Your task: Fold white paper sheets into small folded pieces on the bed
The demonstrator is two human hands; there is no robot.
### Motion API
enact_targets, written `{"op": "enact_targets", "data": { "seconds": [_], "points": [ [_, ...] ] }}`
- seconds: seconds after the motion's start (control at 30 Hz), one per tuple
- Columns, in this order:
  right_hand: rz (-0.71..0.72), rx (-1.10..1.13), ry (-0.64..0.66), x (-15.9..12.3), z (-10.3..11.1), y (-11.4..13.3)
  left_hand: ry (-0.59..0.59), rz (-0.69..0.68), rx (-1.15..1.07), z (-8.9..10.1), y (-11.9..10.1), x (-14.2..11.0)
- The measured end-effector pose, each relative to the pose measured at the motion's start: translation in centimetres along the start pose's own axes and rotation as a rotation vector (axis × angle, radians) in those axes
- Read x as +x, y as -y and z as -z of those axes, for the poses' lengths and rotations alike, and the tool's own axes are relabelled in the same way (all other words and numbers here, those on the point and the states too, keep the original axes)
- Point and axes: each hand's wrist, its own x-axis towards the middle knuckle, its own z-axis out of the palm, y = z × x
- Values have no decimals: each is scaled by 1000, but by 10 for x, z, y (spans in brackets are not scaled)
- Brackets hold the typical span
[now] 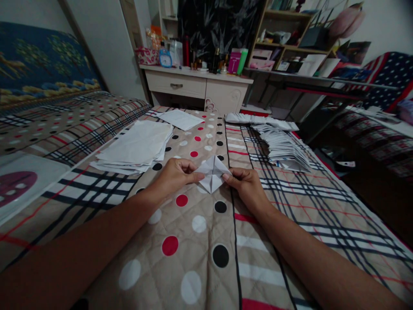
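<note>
A small folded piece of white paper (213, 170) is held just above the bed, its creases meeting near the middle in a diamond shape. My left hand (176, 174) pinches its left corner between thumb and fingers. On the opposite corner, the thumb and fingers of my right hand (247, 183) are closed as well. Beyond my left hand lies a stack of white paper sheets (135, 144), with one separate white sheet (180, 119) farther back. To the right, a fanned row of folded papers (282, 146) rests on the bedspread.
Dotted and plaid cloth covers the bed (206, 280). Another bundle of folded papers (261, 120) lies at its far right. A white dresser (190, 86) with bottles stands behind the bed. At the left edge is a clear plastic case (38, 172) with a pink print.
</note>
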Motion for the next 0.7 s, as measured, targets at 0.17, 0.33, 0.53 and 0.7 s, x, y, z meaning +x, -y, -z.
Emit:
{"op": "enact_targets", "data": {
  "seconds": [0.17, 0.33, 0.53, 0.7],
  "points": [
    [28, 39, -25, 0, 2, 3, 32, -14, -41, 2, -2, 3],
    [99, 36, -137, 2, -2, 7, -9, -28, 48, -1, 0, 6],
    [157, -33, -280, 1, -6, 8, -230, -573, 705, -8, -8, -6],
    [191, -57, -281, 0, -8, 6, -97, -877, 1123, -19, -24, -23]
  ]
}}
